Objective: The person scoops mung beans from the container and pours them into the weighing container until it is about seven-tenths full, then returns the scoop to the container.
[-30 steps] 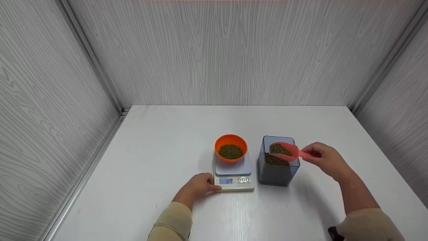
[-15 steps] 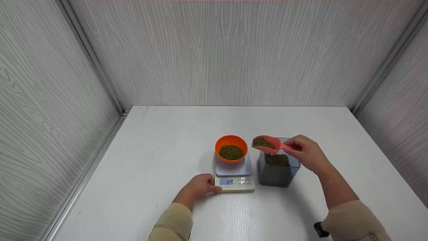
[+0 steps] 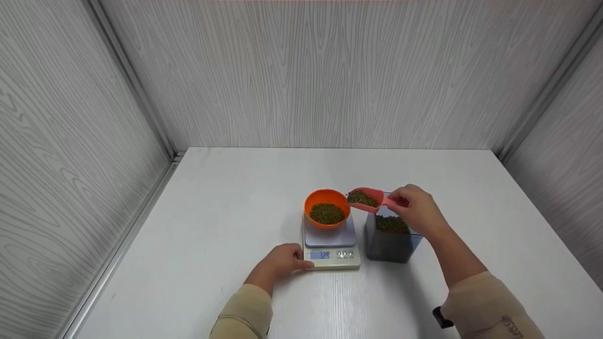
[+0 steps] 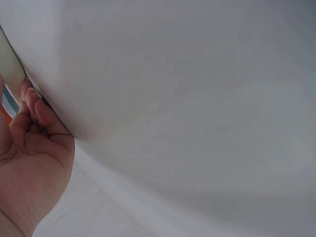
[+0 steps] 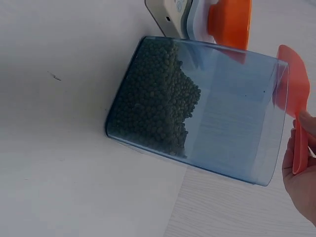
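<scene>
Pinching the scoop at three o'clock of the bowl, my right hand should tip slowly; my left hand grips the kitchen scale at eight.

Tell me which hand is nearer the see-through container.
Right. The right hand is just above the rim of the container; the left hand is farther, at the left side of the scale.
</scene>
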Tool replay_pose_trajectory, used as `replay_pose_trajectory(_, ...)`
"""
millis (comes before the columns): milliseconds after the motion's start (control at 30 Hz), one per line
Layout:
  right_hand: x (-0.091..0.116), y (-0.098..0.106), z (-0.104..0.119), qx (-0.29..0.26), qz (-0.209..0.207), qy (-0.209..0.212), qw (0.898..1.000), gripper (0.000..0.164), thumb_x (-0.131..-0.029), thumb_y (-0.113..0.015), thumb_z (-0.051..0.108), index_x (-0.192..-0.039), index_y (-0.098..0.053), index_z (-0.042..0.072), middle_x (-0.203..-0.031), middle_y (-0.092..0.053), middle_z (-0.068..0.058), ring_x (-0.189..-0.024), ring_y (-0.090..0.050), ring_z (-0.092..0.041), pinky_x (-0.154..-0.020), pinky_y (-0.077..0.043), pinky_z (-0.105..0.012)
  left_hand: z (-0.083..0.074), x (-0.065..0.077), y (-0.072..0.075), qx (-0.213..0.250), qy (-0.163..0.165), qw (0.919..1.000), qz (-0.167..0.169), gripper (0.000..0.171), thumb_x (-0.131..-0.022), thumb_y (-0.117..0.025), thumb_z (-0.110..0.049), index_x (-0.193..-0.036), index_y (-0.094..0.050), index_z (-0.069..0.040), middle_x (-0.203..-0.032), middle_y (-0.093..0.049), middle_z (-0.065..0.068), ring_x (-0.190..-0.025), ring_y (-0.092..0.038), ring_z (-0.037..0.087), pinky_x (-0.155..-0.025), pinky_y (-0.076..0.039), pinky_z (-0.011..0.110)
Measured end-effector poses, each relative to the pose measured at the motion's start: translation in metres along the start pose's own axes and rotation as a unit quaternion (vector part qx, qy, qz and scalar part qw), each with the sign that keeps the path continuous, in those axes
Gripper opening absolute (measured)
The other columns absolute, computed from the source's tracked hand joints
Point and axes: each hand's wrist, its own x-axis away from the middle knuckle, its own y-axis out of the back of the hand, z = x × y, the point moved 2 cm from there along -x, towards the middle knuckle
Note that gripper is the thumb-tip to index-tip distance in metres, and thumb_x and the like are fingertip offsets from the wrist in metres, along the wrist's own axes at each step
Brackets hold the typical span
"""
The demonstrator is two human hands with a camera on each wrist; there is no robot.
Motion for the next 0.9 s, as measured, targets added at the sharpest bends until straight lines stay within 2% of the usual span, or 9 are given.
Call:
replay_pose_trajectory(100,-0.002,-0.001,0.003,0.01,0.006,0.002,1.0,0.018,-0.086,-0.064,0.015,-0.103,-0.064,0.008,-0.098,-0.055,-0.008,-0.087,-0.05,-0.024,-0.079,-0.048,-0.038,0.001,0.0,-0.001,0.0,0.001,1.0,0.0,0.032,-0.074,-0.073,-0.04,-0.076,-0.054,-0.014,-0.069,-0.047,0.0,-0.073,-0.047,0.018,-0.065,-0.035,0.032)
replay_pose_trajectory(367,-0.004,-0.003,0.007,0.038,-0.003,0.03,0.999,0.015,-0.085,-0.064,0.011,-0.099,-0.066,0.006,-0.094,-0.056,-0.008,-0.085,-0.051,-0.022,-0.076,-0.048,-0.038,0.0,-0.001,0.0,-0.016,-0.028,0.9995,-0.002,0.034,-0.074,-0.072,-0.04,-0.072,-0.051,-0.013,-0.067,-0.044,-0.002,-0.068,-0.044,0.016,-0.062,-0.034,0.029)
replay_pose_trajectory(900,-0.007,-0.005,0.019,0.075,-0.001,0.027,0.997,0.017,-0.084,-0.065,0.011,-0.1,-0.065,0.005,-0.094,-0.055,-0.009,-0.085,-0.051,-0.024,-0.076,-0.049,-0.039,0.0,-0.001,0.0,-0.022,-0.021,0.9995,-0.002,0.035,-0.074,-0.072,-0.041,-0.073,-0.051,-0.013,-0.068,-0.046,-0.001,-0.07,-0.045,0.016,-0.064,-0.034,0.03)
